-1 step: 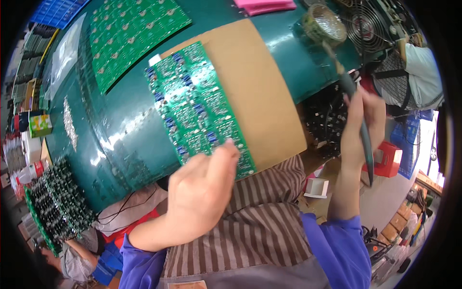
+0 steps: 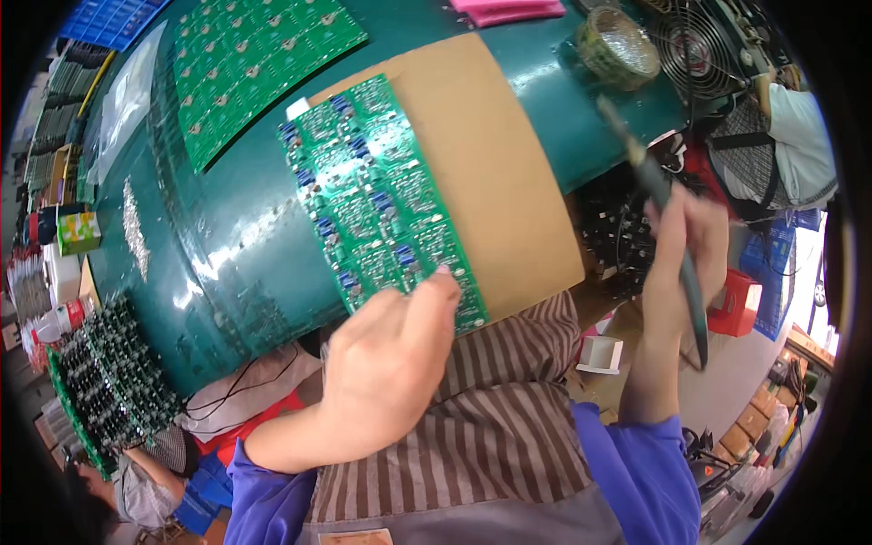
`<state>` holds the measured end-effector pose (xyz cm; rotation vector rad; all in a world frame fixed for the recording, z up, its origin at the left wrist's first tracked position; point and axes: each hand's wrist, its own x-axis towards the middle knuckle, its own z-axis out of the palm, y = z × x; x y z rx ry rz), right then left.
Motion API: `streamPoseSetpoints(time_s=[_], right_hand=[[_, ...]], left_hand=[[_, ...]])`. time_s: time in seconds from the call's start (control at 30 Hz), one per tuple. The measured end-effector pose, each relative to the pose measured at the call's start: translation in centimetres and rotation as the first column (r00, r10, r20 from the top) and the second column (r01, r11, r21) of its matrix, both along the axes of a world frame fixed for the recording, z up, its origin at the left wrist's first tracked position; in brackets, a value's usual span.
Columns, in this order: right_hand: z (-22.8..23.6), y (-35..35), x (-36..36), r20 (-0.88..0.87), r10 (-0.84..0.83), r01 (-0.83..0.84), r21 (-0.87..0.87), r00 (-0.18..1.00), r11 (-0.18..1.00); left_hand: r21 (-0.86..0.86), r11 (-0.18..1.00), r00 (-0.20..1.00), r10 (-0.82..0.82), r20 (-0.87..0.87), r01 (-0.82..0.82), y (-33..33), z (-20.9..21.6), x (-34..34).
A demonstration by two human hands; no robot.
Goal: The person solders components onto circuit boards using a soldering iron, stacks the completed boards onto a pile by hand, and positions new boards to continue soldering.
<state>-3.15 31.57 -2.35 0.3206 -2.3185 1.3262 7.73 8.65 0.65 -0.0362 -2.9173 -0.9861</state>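
Green fibreglass, studded with blue components and silver solder points, made up the long circuit board [image 2: 381,200] that lay across a sheet of brown cardboard [image 2: 509,173] on the dark green table [image 2: 227,263]. The board ran from the far left of the cardboard toward the near edge, where the left hand [image 2: 386,363] rested on its near end, fingers curled and the fingertips [image 2: 443,283] pressing down on the board's corner rather than closing around it.

The right hand [image 2: 686,245] was raised off to the right, beyond the table's edge, clenched around the dark handle of a soldering iron [image 2: 658,195]. The iron's thin tip pointed up and away toward the far side, well apart from the board and touching nothing that could be made out.

Farther away on the table, to the left, lay a second panel of green circuit boards [image 2: 254,64], and beside it a clear plastic bag [image 2: 123,91]. A round wire-wool tip cleaner [image 2: 618,45] sat at the far right of the table, with a small fan [image 2: 704,41] just beyond it and a pink pad [image 2: 509,9] at the far edge. At the near left, a rack of populated boards [image 2: 113,372] stood below the table's edge. The person wore a brown striped apron [image 2: 500,427] over blue sleeves [image 2: 636,472].
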Motion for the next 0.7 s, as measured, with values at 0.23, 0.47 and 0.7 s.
streamPoseSetpoints(time_s=[0.23, 0.47, 0.7], right_hand=[[1.4, -0.5, 8.9, 0.1, 0.424, -0.421, -0.05, 0.9, 0.906], [0.9, -0.5, 9.7, 0.127, 0.431, -0.427, -0.054, 0.893, 0.902], [0.7, -0.9, 9.9, 0.158, 0.414, -0.406, -0.085, 0.896, 0.91]], left_hand=[[-0.056, 0.995, 0.994, -0.092, -0.063, 0.088, 0.2, -1.4, 0.4], [-0.092, 0.992, 0.991, -0.098, -0.092, 0.09, 0.5, -2.0, 1.0], [-0.182, 0.98, 0.983, -0.108, -0.149, 0.08, 0.9, -2.6, 1.2]])
